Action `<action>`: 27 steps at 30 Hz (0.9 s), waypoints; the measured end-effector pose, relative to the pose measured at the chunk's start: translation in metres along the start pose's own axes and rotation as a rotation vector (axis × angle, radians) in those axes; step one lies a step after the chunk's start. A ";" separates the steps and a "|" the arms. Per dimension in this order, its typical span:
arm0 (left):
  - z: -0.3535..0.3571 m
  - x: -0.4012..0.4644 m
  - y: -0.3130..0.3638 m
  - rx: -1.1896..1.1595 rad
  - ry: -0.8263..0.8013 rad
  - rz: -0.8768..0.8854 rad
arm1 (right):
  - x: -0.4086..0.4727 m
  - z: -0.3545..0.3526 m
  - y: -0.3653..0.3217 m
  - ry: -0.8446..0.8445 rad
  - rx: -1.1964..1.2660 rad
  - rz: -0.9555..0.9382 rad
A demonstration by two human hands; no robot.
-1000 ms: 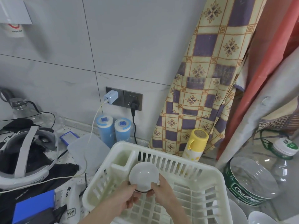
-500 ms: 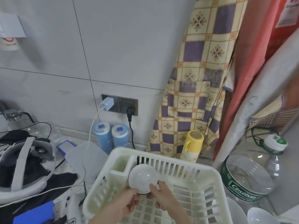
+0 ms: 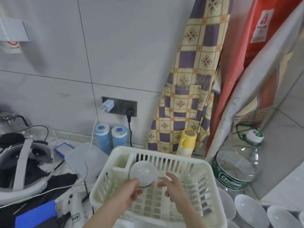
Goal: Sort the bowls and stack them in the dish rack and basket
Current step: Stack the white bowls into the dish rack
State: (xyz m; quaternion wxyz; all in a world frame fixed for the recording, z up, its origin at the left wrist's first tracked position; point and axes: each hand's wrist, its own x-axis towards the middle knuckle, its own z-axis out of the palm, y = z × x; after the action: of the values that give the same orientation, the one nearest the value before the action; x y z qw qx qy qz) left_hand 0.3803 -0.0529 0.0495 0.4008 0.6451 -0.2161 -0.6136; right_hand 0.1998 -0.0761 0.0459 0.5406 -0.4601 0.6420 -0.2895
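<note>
The small white bowl (image 3: 142,174) stands on its edge in the dish rack (image 3: 212,181), back-left corner, by the cutlery cup. It's just ahead of both hands. Left hand (image 3: 131,191) touches its rim w/ loose fingers; right hand (image 3: 174,186) is open, just beside. Bowl's round, shiny, w/ dark foot.

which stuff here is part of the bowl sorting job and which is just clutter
Job:
white dish rack
bowl in the rack
white bowls lower right
left hand
right hand

Lying about:
yellow flask
blue canisters
water jug
apron
headset
</note>
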 end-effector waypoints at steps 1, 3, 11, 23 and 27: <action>0.000 -0.009 0.002 -0.018 -0.009 0.019 | -0.010 -0.004 0.000 0.038 0.044 -0.026; -0.001 -0.029 0.004 -0.048 -0.048 0.052 | -0.035 -0.010 0.000 0.109 0.133 -0.078; -0.001 -0.090 -0.035 -0.017 -0.243 0.033 | -0.133 -0.008 0.032 0.273 0.370 -0.100; 0.041 -0.129 -0.151 0.149 -0.342 -0.227 | -0.213 -0.043 0.146 0.536 0.458 0.119; 0.067 -0.142 -0.177 0.273 -0.387 -0.295 | -0.228 -0.073 0.180 0.611 0.557 0.223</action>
State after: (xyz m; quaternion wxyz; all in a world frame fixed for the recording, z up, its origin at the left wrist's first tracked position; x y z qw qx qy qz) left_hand 0.2560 0.1429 0.0040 0.1680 0.5886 -0.2732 -0.7421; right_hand 0.0777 0.1946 0.0051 0.4572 -0.1173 0.7158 -0.5146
